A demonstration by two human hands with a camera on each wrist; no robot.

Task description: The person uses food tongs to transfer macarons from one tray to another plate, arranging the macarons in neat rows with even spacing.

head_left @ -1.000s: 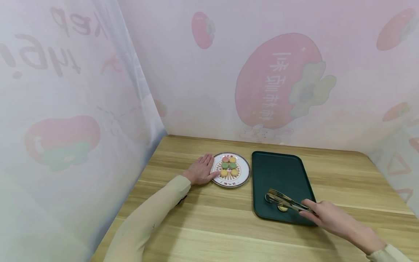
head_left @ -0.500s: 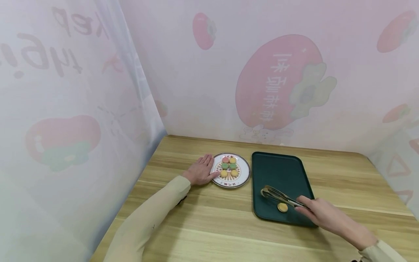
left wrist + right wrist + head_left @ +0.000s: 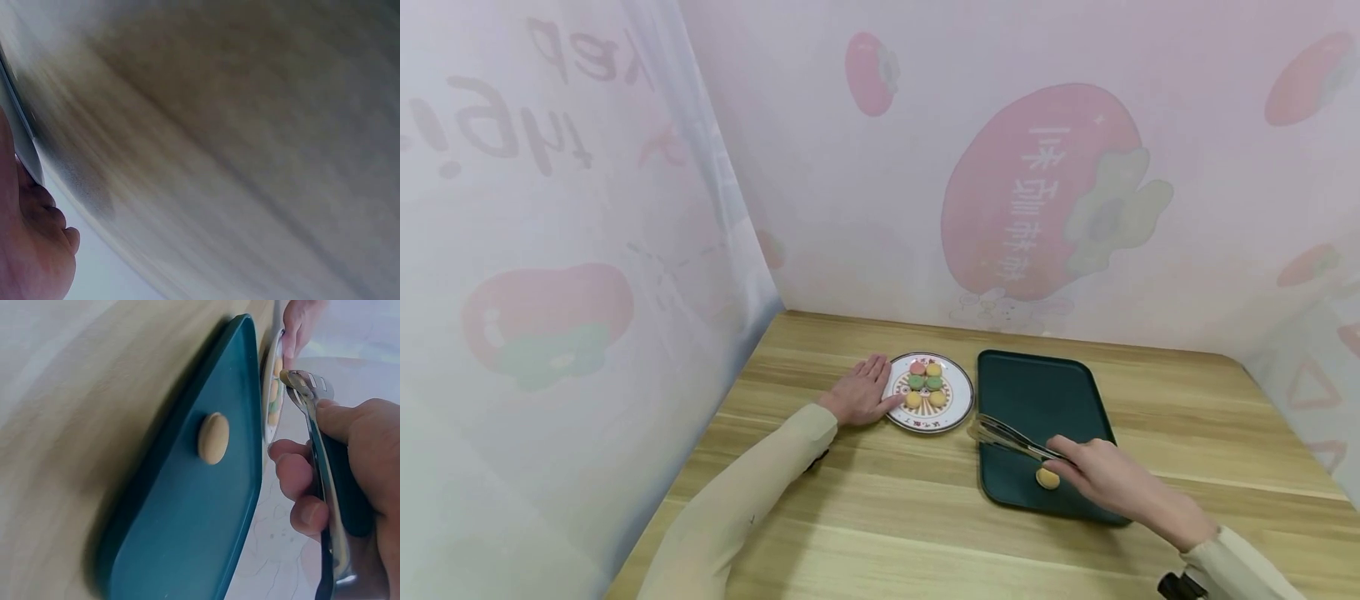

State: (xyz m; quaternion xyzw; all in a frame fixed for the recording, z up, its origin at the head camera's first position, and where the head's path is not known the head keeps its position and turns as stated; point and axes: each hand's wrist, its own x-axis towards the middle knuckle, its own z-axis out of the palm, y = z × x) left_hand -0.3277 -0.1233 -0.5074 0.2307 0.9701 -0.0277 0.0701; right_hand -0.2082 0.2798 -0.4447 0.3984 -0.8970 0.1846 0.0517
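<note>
My left hand (image 3: 859,392) lies at the left rim of a white patterned plate (image 3: 957,404), fingers extended and thumb over the rim. Pink, green and yellow macarons (image 3: 933,382) stand in two columns on that plate. In my right hand (image 3: 1105,471) I grip metal serving tongs (image 3: 1015,437), their tips over the tray's left edge. A yellowish piece (image 3: 286,377), apparently a macaron, shows between the tong tips in the right wrist view. One yellow macaron (image 3: 214,439) sits on the dark green tray (image 3: 1037,387), below the tongs. The left wrist view shows mostly blurred tabletop and part of the left hand (image 3: 37,250).
The wooden table (image 3: 880,508) carries the plate to the left of the tray, with a narrow gap between them. Printed curtains (image 3: 880,208) close off the back and both sides.
My right hand has moved left with the tongs, their tips passing from over the tray to its left edge near the plate. The left hand, plate and tray have stayed put.
</note>
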